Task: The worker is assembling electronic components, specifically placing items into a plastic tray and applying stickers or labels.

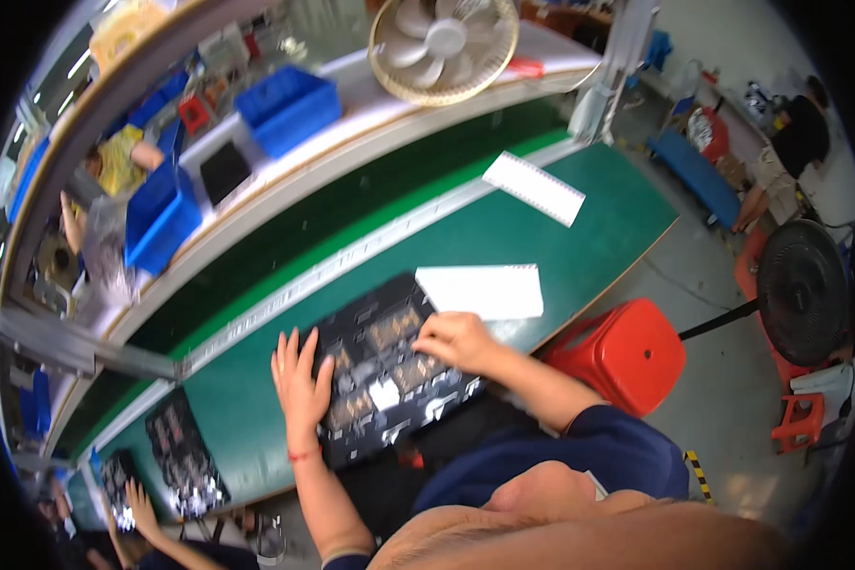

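From the head camera, a black tray (389,366) lies on the green table (503,233), right at the near edge in front of the person. It is longer than it is wide. Its long side runs from the near left up to the far right, so its far end points at a white sheet (484,290). That sheet touches the tray's far corner. Small brown and silver parts sit in the tray's pockets.

The left hand (299,380) lies flat and wide open. Its fingers are spread, and they rest on the left edge of the tray. It grips nothing. A thin red band goes round that wrist.

The right hand (456,340) is on top of the tray near the far right end. Its fingers are curled down onto the parts. I cannot tell if it has one pinched.

A second white sheet (534,188), long and thin, lies farther off on the table, tilted. Blue bins (290,106) sit on the shelf behind, and a pale fan (444,46) stands at the top. A red stool (627,351) is just to the right of the table. Far to the left, another person's hand (142,508) rests by two more black trays (182,451).
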A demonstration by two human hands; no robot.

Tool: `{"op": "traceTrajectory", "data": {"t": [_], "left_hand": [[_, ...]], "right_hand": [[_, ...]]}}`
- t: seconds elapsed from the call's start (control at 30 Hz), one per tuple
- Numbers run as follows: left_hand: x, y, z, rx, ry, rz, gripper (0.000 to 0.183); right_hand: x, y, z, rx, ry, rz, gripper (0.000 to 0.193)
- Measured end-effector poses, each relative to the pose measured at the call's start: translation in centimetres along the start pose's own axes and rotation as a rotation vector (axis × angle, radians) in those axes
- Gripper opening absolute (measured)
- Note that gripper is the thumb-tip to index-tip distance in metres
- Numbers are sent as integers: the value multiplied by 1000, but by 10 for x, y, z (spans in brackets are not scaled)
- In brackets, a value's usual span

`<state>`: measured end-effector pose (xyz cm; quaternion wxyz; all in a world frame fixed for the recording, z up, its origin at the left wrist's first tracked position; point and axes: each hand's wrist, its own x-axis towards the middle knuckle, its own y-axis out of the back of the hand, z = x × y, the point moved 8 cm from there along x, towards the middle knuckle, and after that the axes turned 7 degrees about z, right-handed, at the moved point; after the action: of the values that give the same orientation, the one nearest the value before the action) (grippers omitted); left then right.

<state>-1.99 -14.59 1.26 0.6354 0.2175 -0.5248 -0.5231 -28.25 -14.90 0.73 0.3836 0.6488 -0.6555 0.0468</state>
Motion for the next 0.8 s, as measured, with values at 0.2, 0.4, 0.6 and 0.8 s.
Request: {"op": "traceTrajectory", "data": {"t": [0.2,0.4,0.6,0.8], "left_hand": [[5,-5,-4,11,37,-14,48],[0,-3,-1,27,31,-14,49],[-4,3,-4,48,25,4,50],[1,4,3,52,-28,30,48]], "right_hand": [[16,123,59,-181,-244,305,10],[11,138,107,-461,-225,37,16],[14,118,100,-570,-120,-98,19],[21,116,93,-478,-8,-83,7]]}}
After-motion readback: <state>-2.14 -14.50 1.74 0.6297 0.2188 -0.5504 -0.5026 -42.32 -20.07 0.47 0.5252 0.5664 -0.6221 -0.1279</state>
